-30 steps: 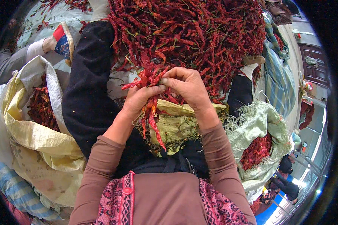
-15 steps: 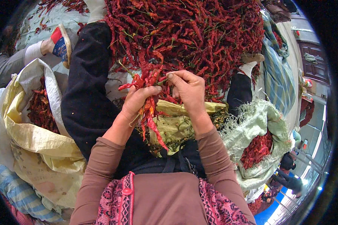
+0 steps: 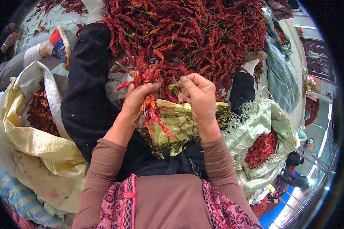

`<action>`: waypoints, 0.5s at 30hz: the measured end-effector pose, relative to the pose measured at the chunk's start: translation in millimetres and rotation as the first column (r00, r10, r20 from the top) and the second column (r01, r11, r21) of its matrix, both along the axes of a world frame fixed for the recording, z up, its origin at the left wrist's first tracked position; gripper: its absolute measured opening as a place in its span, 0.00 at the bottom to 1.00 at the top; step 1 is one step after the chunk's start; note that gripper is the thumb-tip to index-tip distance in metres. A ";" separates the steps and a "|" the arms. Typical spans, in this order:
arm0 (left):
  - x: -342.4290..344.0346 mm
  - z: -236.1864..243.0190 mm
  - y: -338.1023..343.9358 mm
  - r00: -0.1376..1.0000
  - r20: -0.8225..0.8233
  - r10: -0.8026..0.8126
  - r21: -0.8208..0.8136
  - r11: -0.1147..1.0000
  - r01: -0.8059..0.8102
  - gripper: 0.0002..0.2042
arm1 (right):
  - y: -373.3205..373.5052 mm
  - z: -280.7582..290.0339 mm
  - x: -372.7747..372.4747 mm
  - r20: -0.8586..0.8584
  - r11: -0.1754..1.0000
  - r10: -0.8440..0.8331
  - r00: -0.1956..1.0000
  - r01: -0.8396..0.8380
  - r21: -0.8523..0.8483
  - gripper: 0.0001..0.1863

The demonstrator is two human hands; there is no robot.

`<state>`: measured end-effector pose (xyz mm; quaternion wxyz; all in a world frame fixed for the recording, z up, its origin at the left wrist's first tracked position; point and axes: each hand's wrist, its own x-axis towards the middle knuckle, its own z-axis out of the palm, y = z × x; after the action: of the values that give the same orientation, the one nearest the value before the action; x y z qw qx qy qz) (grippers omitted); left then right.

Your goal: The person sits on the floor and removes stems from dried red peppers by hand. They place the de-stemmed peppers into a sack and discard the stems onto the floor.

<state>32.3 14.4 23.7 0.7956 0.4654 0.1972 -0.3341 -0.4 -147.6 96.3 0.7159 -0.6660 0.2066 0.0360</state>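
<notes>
My left hand [image 3: 133, 101] is closed round a small bunch of dried red chilies [image 3: 151, 114], some sticking up past the thumb and others hanging below the fist. To its right, my right hand [image 3: 200, 97] is pinched on a thin, pale green chili stem [image 3: 173, 86], apart from the bunch. Its lower fingers curl inward. Beneath both hands a yellow woven sheet [image 3: 176, 123] lies between my legs, with brownish-green stem scraps [image 3: 155, 147] along its edges. A large heap of dried red chilies [image 3: 191, 36] spreads just beyond my hands.
An open cream sack [image 3: 42, 147] with chilies inside stands at my left. A frayed pale green sack [image 3: 252, 139], also holding chilies, is at my right. Beyond it lies a blue striped sack [image 3: 281, 80]. Another person's shoe [image 3: 60, 49] is at the far left.
My right hand has moved a little right and down, away from the bunch, with the stem in its pinch. My left hand has shifted slightly left, still holding the chilies.
</notes>
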 end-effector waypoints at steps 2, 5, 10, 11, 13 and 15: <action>-1.4 2.0 0.3 1.000 0.000 -0.021 -0.067 0.998 0.021 0.06 | -12.4 11.0 -7.5 -0.078 0.939 0.344 0.936 -0.341 0.052 0.07; 0.2 1.5 1.4 0.998 0.009 -0.066 -0.097 0.993 0.067 0.09 | -10.5 5.0 -21.3 -0.001 0.791 0.597 0.802 -0.589 0.166 0.03; -0.4 9.7 2.1 0.988 0.107 -0.112 -0.261 0.956 0.137 0.15 | 5.6 -12.7 -0.3 -0.010 0.947 0.247 0.969 -0.244 -0.211 0.08; -1.6 9.5 0.9 0.986 0.132 -0.098 -0.301 0.944 0.134 0.16 | 10.4 -16.3 3.1 0.028 0.919 0.265 0.964 -0.244 -0.309 0.08; -2.8 8.3 0.6 0.985 0.137 -0.104 -0.253 0.958 0.136 0.16 | 11.8 -22.2 7.8 0.131 0.895 0.254 0.958 -0.181 -0.408 0.07; -2.7 8.5 -2.1 0.988 0.142 -0.062 -0.243 0.965 0.095 0.16 | 9.5 -22.9 10.1 0.146 0.905 0.196 0.970 -0.121 -0.409 0.04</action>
<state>29.6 12.3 32.2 0.8452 0.3903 0.0816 -0.3559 9.8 -138.1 73.3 0.5766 -0.8122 0.0876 -0.0100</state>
